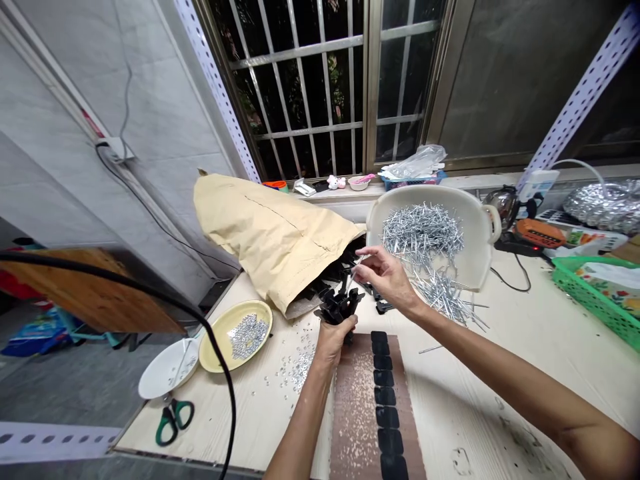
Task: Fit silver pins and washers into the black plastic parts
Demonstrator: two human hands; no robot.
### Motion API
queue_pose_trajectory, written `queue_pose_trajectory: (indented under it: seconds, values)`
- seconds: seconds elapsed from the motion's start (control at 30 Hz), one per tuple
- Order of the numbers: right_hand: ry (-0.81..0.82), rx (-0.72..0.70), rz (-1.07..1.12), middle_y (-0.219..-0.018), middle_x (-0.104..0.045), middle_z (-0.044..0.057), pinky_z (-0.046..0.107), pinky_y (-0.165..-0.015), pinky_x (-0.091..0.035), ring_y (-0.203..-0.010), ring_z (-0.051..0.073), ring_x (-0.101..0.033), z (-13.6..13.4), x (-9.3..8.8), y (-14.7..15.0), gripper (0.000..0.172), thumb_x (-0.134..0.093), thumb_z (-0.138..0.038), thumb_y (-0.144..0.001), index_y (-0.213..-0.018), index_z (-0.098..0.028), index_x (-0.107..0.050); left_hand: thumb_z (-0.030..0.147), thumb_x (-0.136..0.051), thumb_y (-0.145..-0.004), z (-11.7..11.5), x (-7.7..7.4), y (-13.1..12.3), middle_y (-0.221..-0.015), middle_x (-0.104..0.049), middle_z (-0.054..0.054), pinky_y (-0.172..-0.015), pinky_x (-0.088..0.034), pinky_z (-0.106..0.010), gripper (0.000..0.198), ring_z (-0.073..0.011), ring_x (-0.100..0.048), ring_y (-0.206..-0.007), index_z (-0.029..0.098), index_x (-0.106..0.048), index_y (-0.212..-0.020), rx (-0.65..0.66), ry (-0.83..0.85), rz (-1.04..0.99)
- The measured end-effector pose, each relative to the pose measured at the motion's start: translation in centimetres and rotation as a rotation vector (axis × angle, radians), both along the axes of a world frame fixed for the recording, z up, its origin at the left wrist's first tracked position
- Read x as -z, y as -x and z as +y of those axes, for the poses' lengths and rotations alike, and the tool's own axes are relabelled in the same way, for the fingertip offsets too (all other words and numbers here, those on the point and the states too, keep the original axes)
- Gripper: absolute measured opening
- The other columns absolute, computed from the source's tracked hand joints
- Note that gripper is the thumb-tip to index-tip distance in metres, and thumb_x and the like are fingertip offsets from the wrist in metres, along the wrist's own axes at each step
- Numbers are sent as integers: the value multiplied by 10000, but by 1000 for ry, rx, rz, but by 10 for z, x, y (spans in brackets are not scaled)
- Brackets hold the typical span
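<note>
My left hand [331, 341] is closed around a bunch of black plastic parts [341, 303], which stick up out of the fist. Just above them, my right hand [381, 273] pinches a thin metal pin [354, 272] between thumb and fingertips, its lower end close to the black parts. Behind both hands, a large paper sack [280, 233] lies on its side, its mouth showing more black parts. A white plastic basin [477, 233] tips toward me, and metal pins [445, 293] spill from it onto the table. Black pads [387, 418] stand in a row on a brown board [353, 407].
Small metal washers [299, 363] are scattered left of the board. A yellow dish [215, 353] holds more, beside a white plate [157, 373] and green-handled scissors [174, 420]. A black cable [220, 340] hangs across the left side. At right stands a green basket [590, 293].
</note>
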State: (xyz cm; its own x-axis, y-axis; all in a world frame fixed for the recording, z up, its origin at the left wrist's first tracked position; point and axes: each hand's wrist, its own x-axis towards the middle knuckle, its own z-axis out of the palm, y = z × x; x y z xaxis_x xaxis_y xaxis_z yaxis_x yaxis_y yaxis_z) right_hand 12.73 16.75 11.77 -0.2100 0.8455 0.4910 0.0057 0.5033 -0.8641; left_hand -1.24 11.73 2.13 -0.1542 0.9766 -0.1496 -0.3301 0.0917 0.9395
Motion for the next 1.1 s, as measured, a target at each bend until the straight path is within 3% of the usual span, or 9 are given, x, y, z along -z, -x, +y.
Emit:
queue_pose_trajectory:
  seconds: [0.13, 0.3, 0.5, 0.67, 0.77, 0.87, 0.97, 1.03, 1.1]
  values:
    - [-91, 12, -144, -807, -667, 3, 302, -729, -509, -760, 141, -639, -9, 3, 5, 250, -563, -301, -849, -1085, -219, -551, 240, -780, -539, -1, -5, -1, -649, -615, -2, -535, -414, -227, 300, -95, -509, -549, 121, -668, -791, 23, -34, 62]
    - [-253, 22, -291, -957, -683, 13, 321, -830, -482, -902, 152, -625, -16, -3, -23, 180, -544, -314, -877, -998, -237, -653, 238, -769, -555, -4, -4, -1, -682, -624, -2, -554, -411, -234, 285, -98, -511, -565, 131, -673, -801, 34, -56, 66]
    - [-372, 12, -526, -913, -690, 19, 314, -804, -479, -867, 141, -608, -28, -2, -40, 176, -515, -254, -900, -972, -208, -669, 181, -764, -540, -4, -5, -35, -728, -641, -8, -612, -419, -239, 301, -119, -537, -640, 139, -682, -827, 139, -113, 95]
    - [-526, 154, -705, -1181, -592, 59, 387, -927, -390, -1087, 188, -512, -32, -14, -66, 309, -530, -330, -893, -1180, -224, -579, 214, -777, -538, -8, -20, -32, -774, -650, -16, -599, -430, -239, 380, -109, -544, -615, 134, -670, -894, 89, -66, 18]
    - [-381, 130, -906, -994, -638, 53, 341, -816, -427, -928, 174, -560, -40, 11, -105, 246, -450, -303, -931, -1024, -199, -652, 244, -794, -523, -11, -24, -14, -766, -650, -22, -588, -444, -241, 412, -106, -547, -596, 122, -667, -896, 21, -61, 21]
    - [-255, 106, -1255, -738, -614, 38, 339, -706, -411, -749, 181, -539, -62, 65, -139, 282, -427, -205, -921, -775, -165, -664, 259, -793, -528, -12, -23, -7, -745, -662, -32, -610, -457, -250, 385, -126, -572, -623, 119, -682, -869, 11, -70, 117]
    - [-309, 113, -1428, -754, -614, 72, 369, -719, -383, -773, 205, -520, -82, 111, -154, 293, -399, -92, -888, -729, -166, -634, 261, -769, -562, -15, -23, -18, -805, -691, -47, -687, -470, -272, 363, -158, -610, -721, 139, -698, -896, 61, -108, 180]
    - [-321, 160, -1397, -779, -623, 86, 369, -722, -382, -774, 206, -521, -84, 120, -155, 328, -346, -65, -890, -748, -178, -619, 250, -758, -560, -16, -26, -27, -809, -699, -54, -702, -471, -281, 322, -174, -614, -750, 134, -709, -856, 63, -109, 226]
    - [-289, 237, -1272, -775, -626, 75, 365, -716, -393, -742, 200, -528, -76, 107, -151, 312, -327, -112, -911, -794, -185, -607, 235, -750, -547, -15, -27, -31, -758, -693, -49, -656, -466, -275, 265, -181, -605, -718, 128, -710, -786, 59, -94, 312]
